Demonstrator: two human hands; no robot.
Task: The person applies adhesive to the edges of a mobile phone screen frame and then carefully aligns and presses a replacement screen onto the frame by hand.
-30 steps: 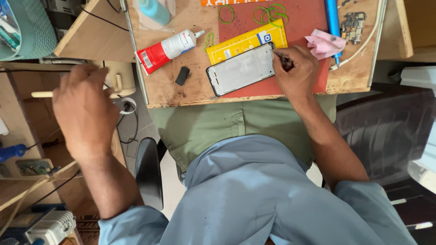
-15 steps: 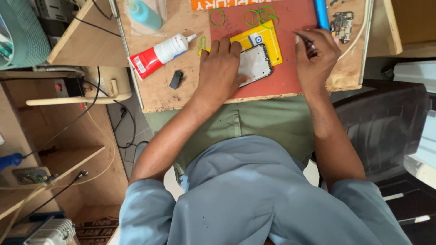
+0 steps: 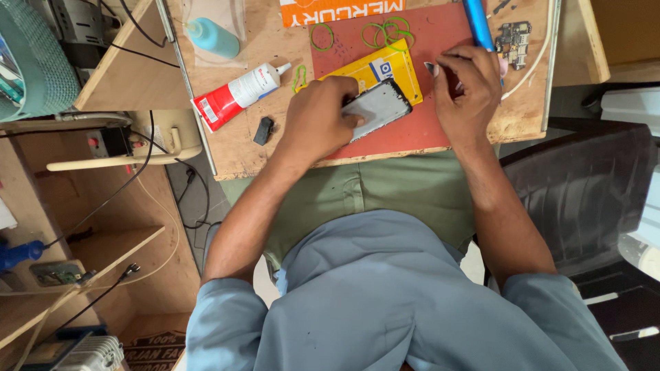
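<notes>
Head view: left hand (image 3: 320, 124) clamps a grey phone (image 3: 377, 108) at 12 o'clock on the red mat (image 3: 419, 130) of the wooden table (image 3: 240, 148), over a yellow card (image 3: 385, 69). Right hand (image 3: 467, 89), fingers curled shut at 1 o'clock beside a blue tool (image 3: 478, 24); what it pinches, cannot tell. Red-white glue tube (image 3: 237, 93) at 10 o'clock, green rubber bands (image 3: 385, 31) above the card.

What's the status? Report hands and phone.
Left hand gripping grey flat phone on red mat. Right hand pinched beside it, contents unclear. Nothing in the way.
</notes>
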